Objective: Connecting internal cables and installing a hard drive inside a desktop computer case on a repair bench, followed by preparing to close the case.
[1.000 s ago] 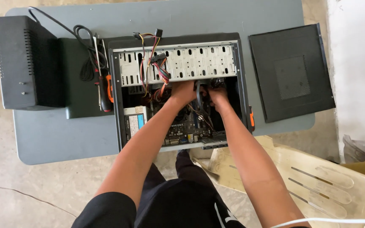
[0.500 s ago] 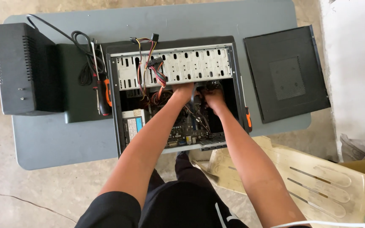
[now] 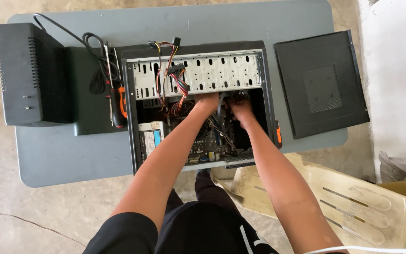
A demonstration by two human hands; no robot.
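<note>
Bare concrete floor point(image 3: 34, 207) surrounds a grey plastic table point(image 3: 62, 160) seen from straight above. At the table's nine o'clock end lies a black box with vent slots point(image 3: 29, 75), resting partly on a dark flat panel point(image 3: 88, 94). Just beside it, toward three o'clock, a coiled black cable point(image 3: 97, 61) and an orange-handled screwdriver point(image 3: 121, 101) lie against the wall of an open desktop computer case point(image 3: 198, 49). Inside the case, a silver drive cage point(image 3: 212, 70) fills the twelve o'clock half, coloured wire bundles point(image 3: 177, 80) drape over it, a power supply point(image 3: 150, 138) sits at the eight o'clock corner, and the motherboard point(image 3: 207, 146) lies at six o'clock. The left hand point(image 3: 206, 101) and right hand point(image 3: 241, 109) reach in side by side just below the cage, among the wires; their fingers are tucked out of sight, so I cannot tell whether they grip anything. At three o'clock a black side panel point(image 3: 323, 84) lies flat. A cream plastic chair point(image 3: 334, 202) stands at five o'clock.
</note>
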